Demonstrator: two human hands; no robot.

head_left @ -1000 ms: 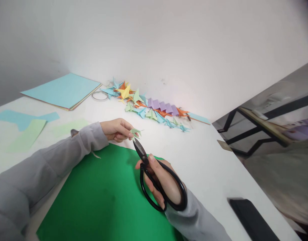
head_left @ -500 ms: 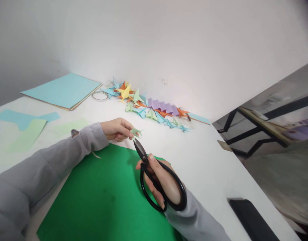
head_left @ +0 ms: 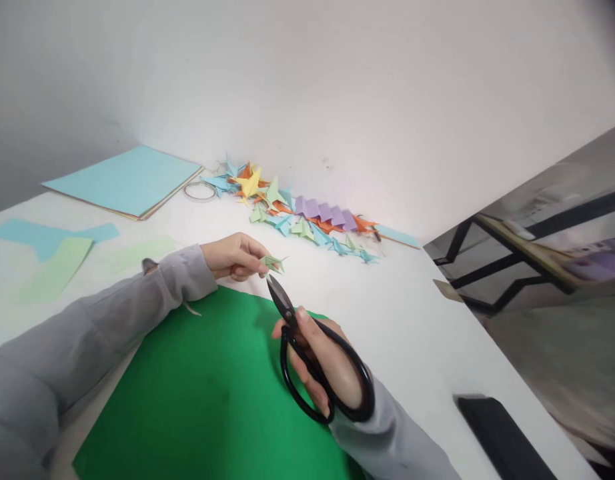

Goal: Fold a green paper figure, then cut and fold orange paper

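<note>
Between thumb and fingers, my left hand (head_left: 239, 257) pinches a small light-green origami crane (head_left: 273, 263) above the table. My right hand (head_left: 327, 353) grips black-handled scissors (head_left: 286, 311), with its thumb in one loop and fingers in the other. The blades look nearly closed, and their tips are at the lower edge of the crane; whether paper lies between them I cannot tell. Below both hands lies a large green sheet (head_left: 187, 400).
Several colourful folded cranes (head_left: 307, 220) lie in a row along the wall. Blue paper sheets (head_left: 127, 179) are stacked at the back left beside a thin wire ring (head_left: 199, 192). Paper offcuts (head_left: 60, 267) lie at left, a black phone-like object (head_left: 500, 433) at right.
Almost nothing differs. Both hands hold the same positions, with the scissor tips still at the crane's lower edge.
</note>
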